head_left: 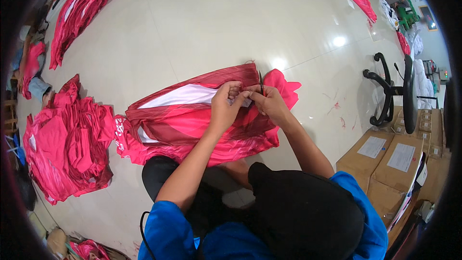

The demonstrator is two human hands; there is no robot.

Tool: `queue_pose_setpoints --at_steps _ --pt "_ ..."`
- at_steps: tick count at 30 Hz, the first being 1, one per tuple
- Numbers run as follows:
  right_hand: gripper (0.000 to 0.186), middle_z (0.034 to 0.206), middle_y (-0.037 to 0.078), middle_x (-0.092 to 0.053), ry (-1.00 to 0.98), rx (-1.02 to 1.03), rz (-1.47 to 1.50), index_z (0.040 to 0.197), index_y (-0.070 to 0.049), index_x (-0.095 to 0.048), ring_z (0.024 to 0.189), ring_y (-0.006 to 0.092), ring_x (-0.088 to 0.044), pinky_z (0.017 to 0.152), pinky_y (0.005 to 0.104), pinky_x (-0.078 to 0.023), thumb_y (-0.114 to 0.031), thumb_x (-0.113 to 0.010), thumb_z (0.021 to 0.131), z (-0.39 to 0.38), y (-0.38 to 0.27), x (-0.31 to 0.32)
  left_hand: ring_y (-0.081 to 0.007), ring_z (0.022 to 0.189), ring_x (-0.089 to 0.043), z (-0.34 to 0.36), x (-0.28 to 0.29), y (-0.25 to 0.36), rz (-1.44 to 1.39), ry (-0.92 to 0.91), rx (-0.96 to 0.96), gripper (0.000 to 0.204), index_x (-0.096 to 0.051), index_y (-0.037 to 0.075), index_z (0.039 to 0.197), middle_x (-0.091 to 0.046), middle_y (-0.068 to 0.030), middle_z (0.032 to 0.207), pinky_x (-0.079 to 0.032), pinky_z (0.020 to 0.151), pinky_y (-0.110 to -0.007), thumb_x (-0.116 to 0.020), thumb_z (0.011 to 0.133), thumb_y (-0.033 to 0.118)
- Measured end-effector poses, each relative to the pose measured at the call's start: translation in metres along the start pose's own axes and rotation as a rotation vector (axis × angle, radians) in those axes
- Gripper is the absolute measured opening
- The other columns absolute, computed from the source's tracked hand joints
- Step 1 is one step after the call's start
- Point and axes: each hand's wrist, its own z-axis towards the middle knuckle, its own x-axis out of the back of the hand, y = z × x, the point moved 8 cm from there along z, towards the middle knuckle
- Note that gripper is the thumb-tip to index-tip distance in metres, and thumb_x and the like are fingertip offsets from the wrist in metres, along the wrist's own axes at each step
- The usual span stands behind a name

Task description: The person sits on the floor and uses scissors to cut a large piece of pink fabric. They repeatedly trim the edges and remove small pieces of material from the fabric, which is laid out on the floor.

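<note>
Head view: well left of the grip, a loose heap of crimson-pink fabric garments (72, 144) sits on the pale glossy tiled floor (202, 29). Directly beneath the grip and stretching leftward from it lies a red-and-pink patterned garment with white panels (192, 124). The bare left hand (227, 102) seems to pinch its far right edge, thumb drawn against curled fingers; any thread there is too fine to see. Touching or nearly so, the bare right hand (270, 103) clasps a dark, slim-bladed cutting tool (261, 81), blades pointing away from the body. A twist of the right wrist could nick cloth or left fingertips; tugging too hard could pucker the edge.
</note>
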Motion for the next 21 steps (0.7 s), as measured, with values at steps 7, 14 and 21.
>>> queue_pose_setpoints --at_steps 7,14,21 --pt "0.02 0.085 -0.008 -0.066 0.002 0.033 0.119 0.118 -0.002 -0.077 0.063 0.0001 -0.049 0.053 0.0231 -0.034 -0.02 -0.071 0.111 -0.006 0.001 -0.009 -0.009 0.092 -0.072 -0.003 -0.007 -0.03 -0.34 0.001 0.143 0.018 -0.073 -0.004 0.12 -0.078 -0.0055 0.105 -0.059 0.081 -0.026 -0.077 0.104 0.003" --pt "0.02 0.081 -0.007 -0.064 0.101 0.057 0.156 0.122 -0.002 -0.075 0.06 0.0014 -0.047 0.052 0.0231 -0.034 -0.018 -0.066 0.114 -0.008 0.011 -0.012 -0.0067 0.085 -0.07 -0.007 -0.005 -0.038 -0.489 0.05 0.273 0.012 -0.074 -0.001 0.117 -0.078 -0.0034 0.097 -0.057 0.076 -0.024 -0.075 0.106 0.004" --pt "0.021 0.072 -0.008 -0.055 0.175 0.065 0.294 0.124 -0.003 -0.073 0.055 0.0026 -0.043 0.049 0.0243 -0.033 -0.021 -0.065 0.114 -0.005 0.033 -0.009 -0.0093 0.08 -0.072 -0.007 -0.002 -0.039 -0.399 0.104 0.337 0.014 -0.073 -0.002 0.112 -0.077 -0.005 0.091 -0.061 0.076 -0.027 -0.074 0.109 0.011"
